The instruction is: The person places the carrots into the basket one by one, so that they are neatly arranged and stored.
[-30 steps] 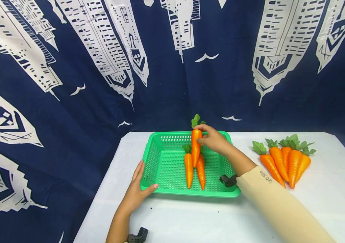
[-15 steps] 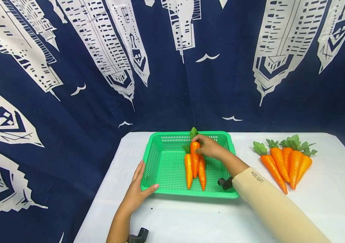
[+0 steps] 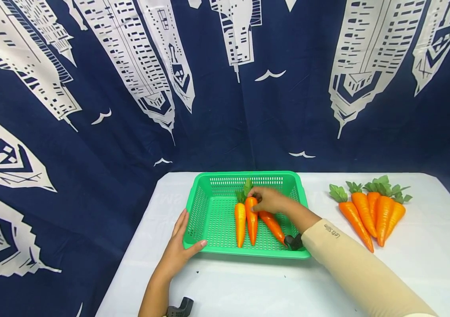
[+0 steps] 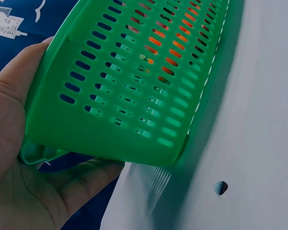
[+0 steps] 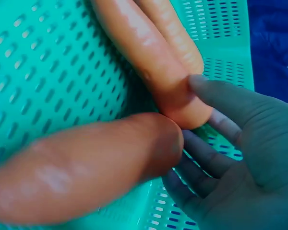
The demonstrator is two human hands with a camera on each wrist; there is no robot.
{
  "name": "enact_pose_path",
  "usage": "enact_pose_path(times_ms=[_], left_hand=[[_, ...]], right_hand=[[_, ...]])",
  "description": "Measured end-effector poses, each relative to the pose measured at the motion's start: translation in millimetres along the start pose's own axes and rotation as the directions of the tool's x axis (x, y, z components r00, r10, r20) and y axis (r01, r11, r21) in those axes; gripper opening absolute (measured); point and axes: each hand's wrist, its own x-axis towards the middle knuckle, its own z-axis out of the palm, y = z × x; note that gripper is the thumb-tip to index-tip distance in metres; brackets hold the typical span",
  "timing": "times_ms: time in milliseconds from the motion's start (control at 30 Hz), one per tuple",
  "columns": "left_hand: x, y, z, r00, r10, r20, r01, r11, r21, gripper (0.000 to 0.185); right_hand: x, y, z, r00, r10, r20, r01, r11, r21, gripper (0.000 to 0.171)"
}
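Observation:
A green perforated basket (image 3: 217,252) stands on the table with three orange carrots in it. My right hand (image 3: 271,200) pinches the top of the middle carrot (image 3: 252,222), thumb on its upper side in the right wrist view. To its left lies a yellower carrot (image 3: 240,224), side by side with it. A third carrot (image 3: 274,228) lies slanted under my right wrist, its top hidden by the hand; the right wrist view shows this slanted carrot (image 5: 81,167) close up. My left hand (image 3: 179,246) grips the basket's front left corner, with the thumb at the front rim.
Several more carrots (image 3: 383,215) with green leaves lie fanned out on the white table (image 3: 248,286) right of the basket. A dark blue curtain (image 3: 217,132) with white buildings hangs behind the table.
My right hand has lowered the carrot into the basket, beside the yellower one. The yellower carrot has shifted left, and the right one now slants toward the front right corner. My left hand stays put.

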Motion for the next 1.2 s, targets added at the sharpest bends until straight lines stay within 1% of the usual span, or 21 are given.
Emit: enact_pose_path(times_ms=[100, 233, 433, 500, 567, 700, 800, 967, 1100, 1200], left_hand=[[0.2, 0.2, -0.2, 1.000, -0.002, 0.000, 0.002, 1.000, -0.005, 0.107], [0.6, 0.6, -0.2, 1.000, -0.004, 0.002, 0.004, 1.000, -0.008, 0.106], [0.9, 1.1, -0.3, 1.000, -0.007, 0.001, 0.007, 1.000, 0.001, 0.105], [1.0, 1.1, -0.3, 1.000, -0.008, 0.000, 0.008, 1.000, 0.001, 0.105], [0.9, 1.2, -0.2, 1.000, -0.009, -0.001, 0.009, 1.000, 0.001, 0.105], [0.1, 1.6, -0.2, 1.000, -0.010, -0.002, 0.010, 1.000, -0.004, 0.107], [-0.1, 2.2, 0.0, 1.000, -0.009, -0.002, 0.009, 1.000, -0.002, 0.108], [0.1, 2.7, 0.3, 1.000, -0.015, -0.003, 0.015, 1.000, 0.008, 0.108], [-0.1, 3.3, 0.3, 1.000, -0.019, -0.003, 0.019, 1.000, 0.006, 0.108], [-0.2, 3.0, 0.4, 1.000, -0.017, -0.003, 0.017, 1.000, 0.007, 0.108]], right_hand=[[-1.1, 0.6, 2.6, 1.000, 0.002, 0.023, -0.001, 0.998, -0.057, 0.037], [-2.8, 1.0, 2.6, 1.000, 0.008, 0.019, -0.006, 0.997, -0.080, 0.038], [-3.0, 1.0, -0.6, 1.000, -0.008, -0.005, 0.008, 1.000, -0.010, 0.042], [-2.8, 0.1, -2.4, 0.999, -0.024, -0.026, 0.024, 1.000, 0.019, 0.041], [-3.2, -2.1, -4.6, 0.998, -0.022, -0.054, 0.026, 0.998, 0.065, 0.041], [-5.7, -6.8, -10.7, 0.992, -0.007, -0.123, 0.028, 0.986, 0.164, 0.045], [-8.4, -9.7, -16.3, 0.985, 0.007, -0.171, 0.029, 0.978, 0.205, 0.048], [-15.6, -12.9, -28.5, 0.976, -0.011, -0.215, 0.070, 0.961, 0.268, 0.049], [-25.4, -13.5, -40.3, 0.968, -0.034, -0.251, 0.106, 0.954, 0.281, 0.048], [-33.8, -12.7, -49.4, 0.961, -0.032, -0.274, 0.110, 0.955, 0.274, 0.048]])
